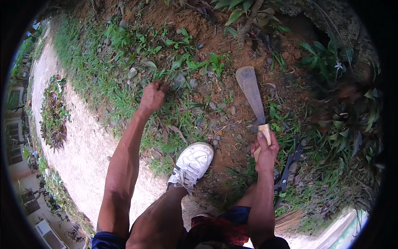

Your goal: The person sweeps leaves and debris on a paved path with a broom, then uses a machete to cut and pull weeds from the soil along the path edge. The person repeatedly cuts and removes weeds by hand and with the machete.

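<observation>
My right hand (266, 151) grips the pale wooden handle of a bolo-type machete (251, 93). Its broad, worn blade points away from me over reddish soil and pebbles, widening towards a blunt, rounded tip. Left of it, my left hand (152, 97) is closed into a fist just over low green weeds (133, 90). I see nothing held in that fist, though the inner side of its fingers is hidden. Grey stones (179, 81) lie beside its knuckles. More leafy weeds (214, 63) grow between the fist and the blade.
My white sneaker (192, 162) stands on the soil between both hands. A black strap-like object (285, 177) lies in grass by my right forearm, near broom bristles (289, 219). A pale path (90, 146) runs along the left. Leafy plants (345, 124) crowd the right.
</observation>
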Available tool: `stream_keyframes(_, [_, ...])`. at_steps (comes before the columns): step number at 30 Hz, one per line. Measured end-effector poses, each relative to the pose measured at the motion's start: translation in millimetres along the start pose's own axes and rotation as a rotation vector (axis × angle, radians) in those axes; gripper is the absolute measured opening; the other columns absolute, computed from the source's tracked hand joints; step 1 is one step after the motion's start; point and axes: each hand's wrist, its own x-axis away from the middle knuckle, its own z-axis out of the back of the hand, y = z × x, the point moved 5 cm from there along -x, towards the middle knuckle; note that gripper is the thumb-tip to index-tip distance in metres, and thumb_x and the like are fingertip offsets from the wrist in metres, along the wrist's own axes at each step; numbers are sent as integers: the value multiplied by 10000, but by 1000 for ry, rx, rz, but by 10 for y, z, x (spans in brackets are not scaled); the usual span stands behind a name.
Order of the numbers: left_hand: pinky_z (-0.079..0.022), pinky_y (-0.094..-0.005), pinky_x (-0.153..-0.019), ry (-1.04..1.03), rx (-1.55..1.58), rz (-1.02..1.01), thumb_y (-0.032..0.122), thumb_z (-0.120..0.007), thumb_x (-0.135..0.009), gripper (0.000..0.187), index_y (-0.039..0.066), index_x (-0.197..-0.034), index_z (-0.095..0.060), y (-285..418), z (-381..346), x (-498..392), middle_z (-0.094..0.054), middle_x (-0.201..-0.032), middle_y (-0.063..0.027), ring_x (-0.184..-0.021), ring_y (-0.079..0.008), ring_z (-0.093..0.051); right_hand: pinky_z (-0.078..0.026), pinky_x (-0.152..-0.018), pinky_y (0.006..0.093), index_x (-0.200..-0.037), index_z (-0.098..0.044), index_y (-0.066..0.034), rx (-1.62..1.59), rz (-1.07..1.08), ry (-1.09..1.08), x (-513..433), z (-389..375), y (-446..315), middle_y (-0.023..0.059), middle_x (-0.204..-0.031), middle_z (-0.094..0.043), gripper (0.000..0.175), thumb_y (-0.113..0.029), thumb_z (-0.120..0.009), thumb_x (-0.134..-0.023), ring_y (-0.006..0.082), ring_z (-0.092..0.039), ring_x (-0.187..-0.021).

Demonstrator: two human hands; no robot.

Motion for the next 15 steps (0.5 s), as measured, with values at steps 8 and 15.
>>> stream_keyframes(8, [-383, -274, -553, 11, 409, 674, 159, -594, -1033, 160, 22, -1029, -675, -950, 512, 1878, -572, -719, 39, -620, -64, -460, -410, -441, 250, -1194, -622, -51, -56, -29, -84, 20, -136, 166, -18, -715, -524, 237, -170, -680, -998, 84, -512, -510])
stream_keyframes(15, [-426, -275, -587, 114, 415, 312, 245, -518, -1100, 272, 27, -1203, -645, -4, 793, 1046, -554, -771, 24, -620, -81, -489, -394, -394, 261, -1048, -601, -92, 74, -173, -98, 27, -235, 370, -20, -666, -505, 187, -243, -692, -987, 111, -549, -500])
